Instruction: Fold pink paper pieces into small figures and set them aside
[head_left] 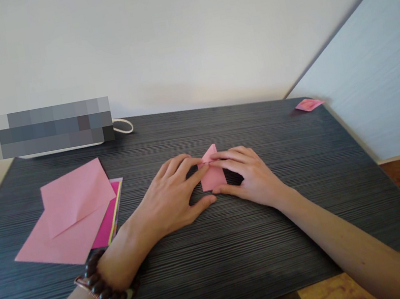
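A small folded piece of pink origami paper (pixel 213 179) lies flat on the dark table, its pointed tip facing away from me and a crease running across below the tip. From the left, my left hand (pixel 178 189) presses its fingertips on the paper near the crease, with the thumb by the near edge. My right hand (pixel 247 174) holds the paper from the other side, fingers on the crease and thumb at the bottom edge. Both hands' fingertips almost meet at the middle of the paper. A beaded bracelet circles my left wrist.
Pink paper sheets (pixel 73 202) lie at the left over a magenta sheet (pixel 103 233). A folded pink piece (pixel 309 104) rests at the back right corner of the dark table (pixel 279 249). A blurred-out object (pixel 51 128) and a white cord loop (pixel 125 126) are at the back left.
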Action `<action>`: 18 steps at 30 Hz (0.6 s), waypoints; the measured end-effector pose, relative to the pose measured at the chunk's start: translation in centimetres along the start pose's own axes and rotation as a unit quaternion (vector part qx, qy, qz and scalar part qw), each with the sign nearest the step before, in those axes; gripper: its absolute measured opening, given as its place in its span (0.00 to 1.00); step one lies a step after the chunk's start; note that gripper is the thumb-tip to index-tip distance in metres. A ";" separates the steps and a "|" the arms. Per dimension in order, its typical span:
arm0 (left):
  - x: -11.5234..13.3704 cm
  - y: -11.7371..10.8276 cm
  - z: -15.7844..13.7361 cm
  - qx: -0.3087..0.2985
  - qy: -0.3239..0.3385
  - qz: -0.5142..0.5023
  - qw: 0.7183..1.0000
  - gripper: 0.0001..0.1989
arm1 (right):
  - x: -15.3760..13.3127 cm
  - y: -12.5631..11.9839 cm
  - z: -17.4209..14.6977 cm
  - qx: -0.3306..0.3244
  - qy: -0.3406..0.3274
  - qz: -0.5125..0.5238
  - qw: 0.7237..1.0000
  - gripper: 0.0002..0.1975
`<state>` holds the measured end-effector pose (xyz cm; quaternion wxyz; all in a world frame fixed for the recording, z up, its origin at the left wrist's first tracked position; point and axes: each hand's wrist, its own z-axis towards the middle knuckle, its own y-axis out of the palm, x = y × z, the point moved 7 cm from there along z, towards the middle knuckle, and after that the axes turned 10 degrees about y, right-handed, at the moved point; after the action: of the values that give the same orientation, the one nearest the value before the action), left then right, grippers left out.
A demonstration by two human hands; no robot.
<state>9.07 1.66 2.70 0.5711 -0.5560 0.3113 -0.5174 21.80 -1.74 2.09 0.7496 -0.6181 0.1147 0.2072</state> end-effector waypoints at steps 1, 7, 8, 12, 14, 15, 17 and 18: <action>0.1 -0.1 0.0 0.001 0.000 0.003 1.000 0.26 | 0.0 0.0 0.0 -0.001 -0.002 -0.001 1.000 0.27; -0.1 -0.2 0.0 0.015 -0.029 0.032 0.999 0.24 | 0.2 -0.2 0.0 0.009 -0.005 0.005 1.000 0.24; -0.2 -0.1 0.0 0.020 -0.036 0.036 0.999 0.24 | 0.2 -0.2 -0.1 0.014 -0.008 0.006 1.000 0.22; -0.1 -0.2 0.1 0.043 -0.028 0.037 0.998 0.20 | 0.2 -0.2 -0.1 0.026 -0.018 0.004 0.999 0.12; 0.0 -0.2 0.2 0.055 -0.012 0.033 0.998 0.19 | 0.1 -0.2 -0.2 0.030 -0.018 0.006 0.999 0.09; 0.1 -0.2 0.2 0.057 -0.007 0.030 0.998 0.18 | 0.0 -0.2 -0.2 0.030 -0.019 0.008 0.999 0.09; 0.1 -0.2 0.1 0.056 0.001 0.026 0.998 0.18 | -0.3 -0.2 -0.2 0.029 -0.023 0.015 0.999 0.09; 0.2 -0.1 0.1 0.054 0.005 0.026 0.998 0.17 | -0.4 -0.2 -0.2 0.030 -0.026 0.020 0.999 0.10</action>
<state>9.17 1.56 2.86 0.6117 -0.5140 0.2999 -0.5213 21.55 -2.02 2.37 0.7662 -0.5875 0.1139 0.2343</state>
